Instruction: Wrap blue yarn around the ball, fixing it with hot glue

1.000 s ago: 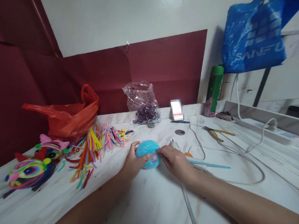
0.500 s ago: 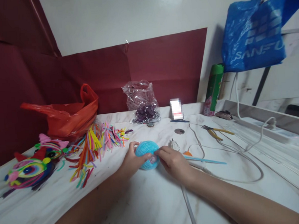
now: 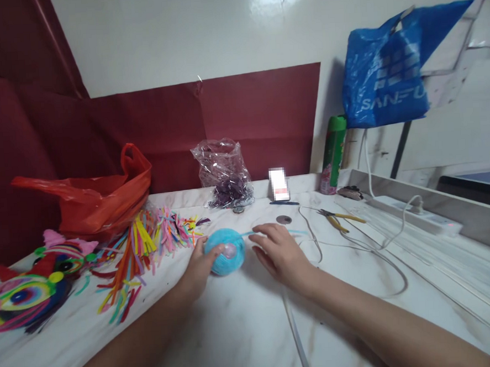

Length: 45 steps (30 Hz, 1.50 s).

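My left hand [image 3: 197, 268] grips a round light-blue ball [image 3: 224, 236] from its left side, thumb across the front. The ball looks wrapped in fuzzy blue strands, and a pale pink, shiny patch shows on the side facing me. From its upper right a light-blue strand [image 3: 300, 232] runs behind my right hand and comes out beyond it. My right hand [image 3: 280, 253] hovers just right of the ball, fingers bent and apart. Its fingertips are close to the strand; whether they touch it is hard to see.
Colourful pipe cleaners [image 3: 127, 254] and decorated animal-like heads [image 3: 25, 294] lie left by a red bag [image 3: 100, 200]. A clear bag [image 3: 225, 173] stands behind. Pliers [image 3: 336, 219], cables and a power strip [image 3: 417, 215] are right, near a green spray can [image 3: 334, 153]. A grey strip [image 3: 296, 335] lies in front.
My right hand has come off the ball and its fingers have spread. The blue strand that stretched far to the right now reaches less far. My view has shifted slightly right.
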Motion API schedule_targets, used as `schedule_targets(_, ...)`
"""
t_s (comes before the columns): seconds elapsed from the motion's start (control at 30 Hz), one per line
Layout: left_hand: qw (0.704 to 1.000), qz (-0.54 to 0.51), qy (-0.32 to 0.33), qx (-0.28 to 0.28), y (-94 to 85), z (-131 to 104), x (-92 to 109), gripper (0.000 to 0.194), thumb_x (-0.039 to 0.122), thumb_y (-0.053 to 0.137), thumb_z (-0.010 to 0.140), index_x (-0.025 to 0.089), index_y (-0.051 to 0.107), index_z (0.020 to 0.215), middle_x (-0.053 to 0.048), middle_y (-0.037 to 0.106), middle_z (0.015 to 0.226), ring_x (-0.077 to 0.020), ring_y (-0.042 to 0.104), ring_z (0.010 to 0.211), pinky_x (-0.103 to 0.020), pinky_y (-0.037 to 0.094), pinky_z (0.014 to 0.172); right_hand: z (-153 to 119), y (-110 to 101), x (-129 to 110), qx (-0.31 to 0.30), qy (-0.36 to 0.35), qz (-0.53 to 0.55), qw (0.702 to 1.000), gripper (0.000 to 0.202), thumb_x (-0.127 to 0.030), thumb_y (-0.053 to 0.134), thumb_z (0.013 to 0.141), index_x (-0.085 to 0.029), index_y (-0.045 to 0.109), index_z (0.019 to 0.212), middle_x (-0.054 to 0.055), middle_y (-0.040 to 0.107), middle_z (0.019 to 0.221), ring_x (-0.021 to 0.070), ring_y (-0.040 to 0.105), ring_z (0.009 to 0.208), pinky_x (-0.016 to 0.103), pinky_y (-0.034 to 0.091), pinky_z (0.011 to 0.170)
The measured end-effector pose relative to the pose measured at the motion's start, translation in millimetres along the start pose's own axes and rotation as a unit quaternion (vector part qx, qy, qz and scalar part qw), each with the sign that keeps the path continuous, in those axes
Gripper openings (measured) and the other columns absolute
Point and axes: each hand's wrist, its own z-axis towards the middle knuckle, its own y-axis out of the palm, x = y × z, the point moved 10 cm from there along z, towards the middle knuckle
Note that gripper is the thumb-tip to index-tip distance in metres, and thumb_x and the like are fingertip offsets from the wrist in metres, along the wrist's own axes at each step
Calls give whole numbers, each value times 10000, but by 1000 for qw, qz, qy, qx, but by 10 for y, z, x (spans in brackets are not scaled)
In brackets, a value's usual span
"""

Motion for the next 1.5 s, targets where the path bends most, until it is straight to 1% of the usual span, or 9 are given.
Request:
schedule_targets(0.13, 989, -128, -67, 32, -191, 134, -122, 403, 409, 684, 692, 215, 570, 1027, -38, 653, 1002, -198, 633, 819, -378, 543, 685, 105, -397, 472, 3, 128, 9, 992, 181, -207, 445, 902, -197, 626, 890, 75, 676, 835, 195, 617, 778, 317, 483, 689)
schedule_targets(0.2, 983, -155, -87, 39, -240, 166, -140, 356, 389, 667, 711, 209, 596, 1010, -37, 668, 972, -201, 640, 805, -405, 548, 692, 42, -399, 773, -76, 227, -8, 971, 214, -225, 442, 898, -207, 647, 839, 38, 684, 745, 171, 616, 653, 282, 462, 601)
schedule_targets(0.3, 979, -176, -95, 41, -247, 168, -142, 329, 378, 648, 734, 210, 611, 1014, -29, 678, 949, -196, 645, 792, -420, 552, 701, -174, -177, 925, -239, 242, -59, 939, 173, -221, 502, 844, -206, 673, 867, 67, 714, 843, 192, 642, 708, 278, 443, 589)
schedule_targets(0.5, 982, -166, -89, 16, -119, 77, -215, 403, 429, 668, 718, 227, 576, 1054, -27, 674, 985, -208, 647, 827, -391, 552, 677, -670, 349, 829, -337, 166, -79, 923, 155, -129, 676, 580, -220, 617, 690, 71, 664, 676, 259, 625, 713, 262, 360, 499)
schedule_targets(0.7, 988, -151, -34, 10, -95, 11, -161, 476, 397, 674, 720, 222, 515, 1134, -61, 653, 1092, -197, 638, 927, -294, 518, 742, -818, 509, 891, -325, 165, -122, 923, 228, -13, 535, 589, -204, 568, 710, 93, 659, 751, 267, 596, 759, 290, 371, 531)
schedule_targets(0.83, 991, -121, -9, 57, -239, 58, -156, 561, 418, 681, 691, 230, 479, 1180, -70, 635, 1125, -209, 623, 971, -298, 506, 764, -685, 364, 889, -291, 197, -83, 933, 79, -134, 532, 676, -211, 528, 687, 95, 627, 755, 267, 577, 765, 328, 422, 570)
schedule_targets(0.93, 990, -106, 12, 91, -329, 88, -135, 596, 417, 694, 666, 220, 485, 1189, -70, 646, 1100, -204, 620, 974, -306, 489, 821, -583, 207, 858, -237, 287, 13, 928, 99, -233, 483, 733, -210, 566, 782, 78, 634, 765, 235, 591, 690, 352, 469, 601)
schedule_targets(1.17, 993, -28, 9, 111, -278, 50, -128, 510, 367, 713, 644, 192, 523, 1083, -44, 648, 924, -188, 627, 833, -304, 492, 769, -738, 275, 508, -201, 448, 247, 835, 470, -584, 412, 833, -199, 677, 886, 77, 697, 847, 207, 631, 684, 293, 496, 558)
schedule_targets(1.5, 995, 26, 29, 92, -211, 60, -144, 613, 319, 746, 609, 211, 484, 1153, -79, 606, 1056, -234, 598, 937, -349, 478, 818, -788, 391, 380, -239, 416, 258, 838, 436, -522, 410, 859, -222, 711, 957, 92, 715, 980, 280, 644, 924, 381, 511, 788)
